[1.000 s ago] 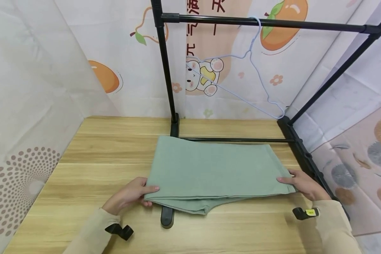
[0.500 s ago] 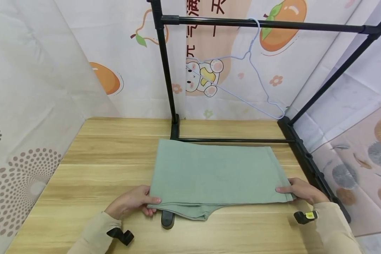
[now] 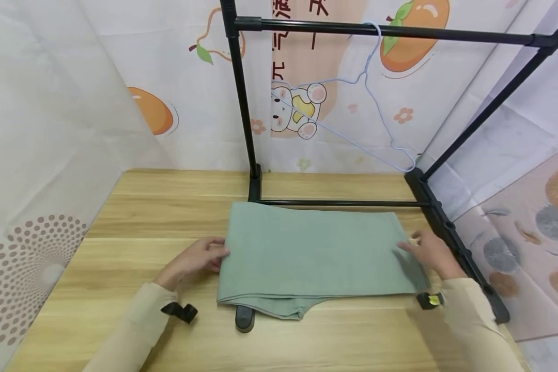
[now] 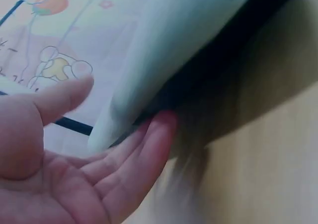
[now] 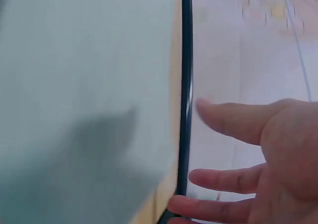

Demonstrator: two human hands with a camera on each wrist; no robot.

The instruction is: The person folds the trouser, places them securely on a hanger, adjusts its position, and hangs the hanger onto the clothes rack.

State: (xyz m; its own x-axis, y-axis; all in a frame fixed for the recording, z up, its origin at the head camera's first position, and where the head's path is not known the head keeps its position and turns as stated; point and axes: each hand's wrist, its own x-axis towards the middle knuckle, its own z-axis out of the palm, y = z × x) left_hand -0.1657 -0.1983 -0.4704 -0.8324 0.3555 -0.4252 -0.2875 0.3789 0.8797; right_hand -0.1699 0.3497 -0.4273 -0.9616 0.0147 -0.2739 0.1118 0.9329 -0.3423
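Cloth (image 3: 316, 253) lies folded flat on the table (image 3: 167, 217), long axis running left to right across the person's front, roughly parallel to the lower bar (image 3: 335, 203) just beyond its far edge. Its left part lies over the left foot (image 3: 245, 318) of the rack, whose rounded end shows past the near edge. An under layer juts out toward the person from below the near fold.

Key relation, as judged: the hands are at opposite ends of the long axis, cloth between them.

Left hand (image 3: 200, 258): at the left short edge, about midway along it; cloth lies to its right. Left wrist view puts the fingers under that edge, thumb standing apart from it. Released; no pinch seen. Contact likely, though blur leaves it unconfirmed.

Right hand (image 3: 430, 253): by the right short edge, toward the far corner; cloth lies to its left and below. Thumb and fingers spread, nothing between them. Its shadow falls on the cloth; it appears clear of the surface.

Nearer of the two, by these views: left hand.

Hanger (image 3: 367, 64) hangs on the upper bar (image 3: 307, 26), beyond and well above the cloth, apart from both hands.
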